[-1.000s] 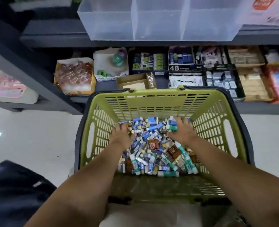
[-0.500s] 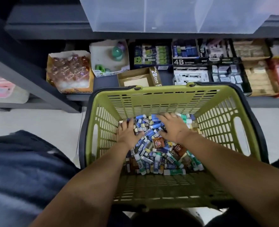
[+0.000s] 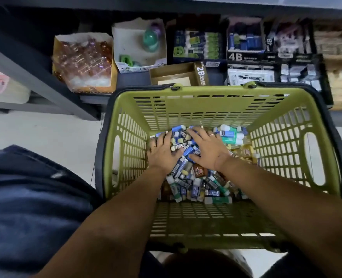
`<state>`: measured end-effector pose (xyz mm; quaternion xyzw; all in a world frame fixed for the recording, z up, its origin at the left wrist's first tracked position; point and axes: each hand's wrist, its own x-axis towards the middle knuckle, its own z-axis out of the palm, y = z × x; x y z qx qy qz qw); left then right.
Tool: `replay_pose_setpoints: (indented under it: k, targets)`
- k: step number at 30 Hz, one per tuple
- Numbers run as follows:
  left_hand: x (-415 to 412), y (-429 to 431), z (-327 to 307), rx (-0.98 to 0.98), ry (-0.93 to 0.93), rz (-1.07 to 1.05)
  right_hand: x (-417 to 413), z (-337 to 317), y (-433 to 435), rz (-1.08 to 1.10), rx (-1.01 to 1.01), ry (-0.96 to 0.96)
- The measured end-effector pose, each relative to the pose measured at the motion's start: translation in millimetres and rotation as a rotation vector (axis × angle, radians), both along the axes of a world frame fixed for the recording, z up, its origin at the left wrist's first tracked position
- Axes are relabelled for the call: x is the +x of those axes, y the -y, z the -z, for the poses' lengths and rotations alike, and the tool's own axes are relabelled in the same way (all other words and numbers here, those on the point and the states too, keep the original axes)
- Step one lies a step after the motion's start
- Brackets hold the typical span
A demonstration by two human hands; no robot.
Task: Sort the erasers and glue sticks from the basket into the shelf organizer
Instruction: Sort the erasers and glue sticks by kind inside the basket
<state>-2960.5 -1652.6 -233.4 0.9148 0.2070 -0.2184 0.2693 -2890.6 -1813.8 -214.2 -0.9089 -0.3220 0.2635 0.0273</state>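
In green basket (image 3: 186, 101), left hand (image 3: 162, 152), right hand (image 3: 209, 149) spread flat, grasping nothing, atop eraser pile (image 3: 188, 152), glue sticks (image 3: 229, 137) at right hand's two o'clock.

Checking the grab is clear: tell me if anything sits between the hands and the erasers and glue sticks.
Nothing visible does. The left hand and right hand lie directly on the pile in the green basket.
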Motion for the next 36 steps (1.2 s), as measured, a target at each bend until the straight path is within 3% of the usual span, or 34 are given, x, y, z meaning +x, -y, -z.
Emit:
replay_pose_setpoints:
  k: [6,12,16,22,26,29,33,36]
  targets:
    - [-15.3,22.0,-10.0,-0.062,-0.026,-0.059,14.3,-0.6,-8.6,0.024,0.030,-0.148]
    - [-24.3,35.2,-19.5,-0.164,0.001,-0.013,18.8,-5.5,8.2,-0.143,-0.046,-0.195]
    - [-31.3,41.1,-18.6,-0.234,0.010,0.052,15.7,-15.2,20.9,-0.120,-0.049,-0.378]
    - [-42.8,62.6,-31.5,-0.493,-0.233,0.176,-1.1,-34.4,52.6,-0.052,-0.113,-0.684]
    - [-41.9,62.9,-57.0,-0.733,-0.466,0.165,1.1,-66.5,71.8,-0.154,-0.418,-0.852]
    - [-40.0,63.1,-61.0,-0.634,-0.343,0.089,8.5,-86.5,66.4,-0.257,-0.489,-0.843]
    - [-21.4,41.0,-46.0,-0.298,0.063,-0.054,24.5,-71.4,38.1,0.021,-0.028,-0.610]
    - [-1.5,17.3,-28.7,-0.165,0.067,-0.143,28.4,-45.9,7.7,0.068,0.141,-0.417]
